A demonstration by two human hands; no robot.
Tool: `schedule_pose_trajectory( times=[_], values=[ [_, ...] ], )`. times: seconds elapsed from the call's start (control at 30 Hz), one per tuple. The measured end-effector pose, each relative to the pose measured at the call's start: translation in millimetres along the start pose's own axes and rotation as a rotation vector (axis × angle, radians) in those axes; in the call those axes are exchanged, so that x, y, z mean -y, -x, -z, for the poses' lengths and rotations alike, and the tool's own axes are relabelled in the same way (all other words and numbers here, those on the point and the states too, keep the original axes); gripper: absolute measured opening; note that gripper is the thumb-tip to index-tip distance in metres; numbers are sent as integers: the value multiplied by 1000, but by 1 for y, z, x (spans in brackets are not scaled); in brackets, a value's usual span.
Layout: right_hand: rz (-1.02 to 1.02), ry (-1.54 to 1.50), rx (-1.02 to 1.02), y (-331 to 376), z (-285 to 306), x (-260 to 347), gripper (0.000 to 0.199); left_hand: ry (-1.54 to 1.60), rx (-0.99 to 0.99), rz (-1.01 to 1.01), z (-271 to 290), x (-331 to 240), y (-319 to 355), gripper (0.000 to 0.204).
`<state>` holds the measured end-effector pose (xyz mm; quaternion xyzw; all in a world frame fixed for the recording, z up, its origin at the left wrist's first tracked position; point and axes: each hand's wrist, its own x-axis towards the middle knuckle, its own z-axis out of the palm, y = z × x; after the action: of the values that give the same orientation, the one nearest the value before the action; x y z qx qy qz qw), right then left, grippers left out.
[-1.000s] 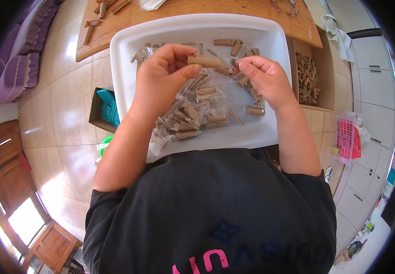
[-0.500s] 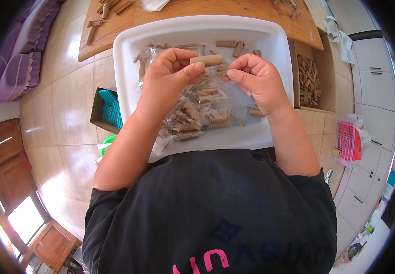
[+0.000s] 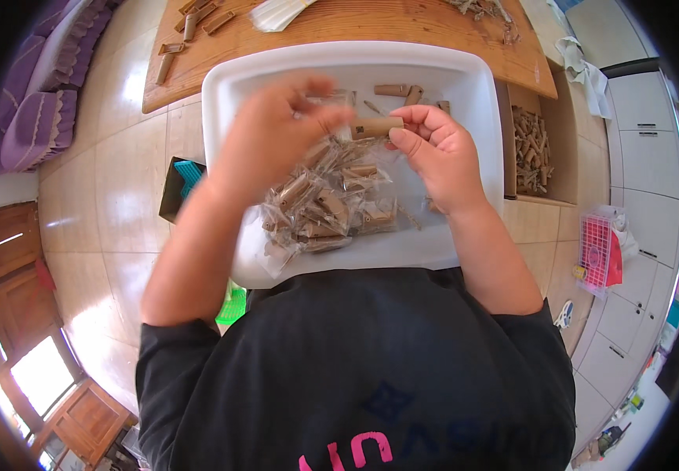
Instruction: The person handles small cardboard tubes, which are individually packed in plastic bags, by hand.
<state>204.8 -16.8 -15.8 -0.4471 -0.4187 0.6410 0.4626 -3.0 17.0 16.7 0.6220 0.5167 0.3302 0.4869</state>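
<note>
From my remote seat I see the wooden tabletop (image 3: 402, 31) beyond a white plastic tub (image 3: 425, 239), which gives me a broad floor to work above. A cardboard box (image 3: 565, 153) of similar pieces stands right of the tub, well apart from the hands. Inside the tub lies a heap of bagged tan pieces (image 3: 320, 212), slippery-looking film included, so I would work above it without resting a wrist on it. My left hand (image 3: 269, 129) is blurred, its grip spread, thumb away from the forefinger and nothing seen between them; it is just beside the near end of the work, and I cannot tell whether it touches. My right hand (image 3: 437, 153) has its grip pinched, thumb against forefinger, on the right end of a tan tube (image 3: 378, 128). That tube lies almost level over the tub, between the hands. I judge that a light, even pinch serves best, since the wall may dent; I would keep the right hand still and bring left fingertips in square to the free end. The smallest cue is the dark mark (image 3: 360, 130) near that end: I would keep it uncovered, to read how the tube is turned.
</note>
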Motion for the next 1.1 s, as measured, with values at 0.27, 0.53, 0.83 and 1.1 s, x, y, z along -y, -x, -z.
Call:
schedule_pose_trajectory(
  times=[0.27,0.53,0.83,1.1],
  values=[
    [15,-59,-24,-1,0,-4,21,-793,-470,-114,68,-5,-108,37],
    [19,-75,0,1,1,-7,21,-857,-231,227,96,40,-144,34],
    [44,-49,16,-3,5,-15,21,-911,-447,80,118,58,-114,32],
    [92,-33,-96,1,1,-3,22,-491,-528,-217,80,19,-63,22]
  ],
)
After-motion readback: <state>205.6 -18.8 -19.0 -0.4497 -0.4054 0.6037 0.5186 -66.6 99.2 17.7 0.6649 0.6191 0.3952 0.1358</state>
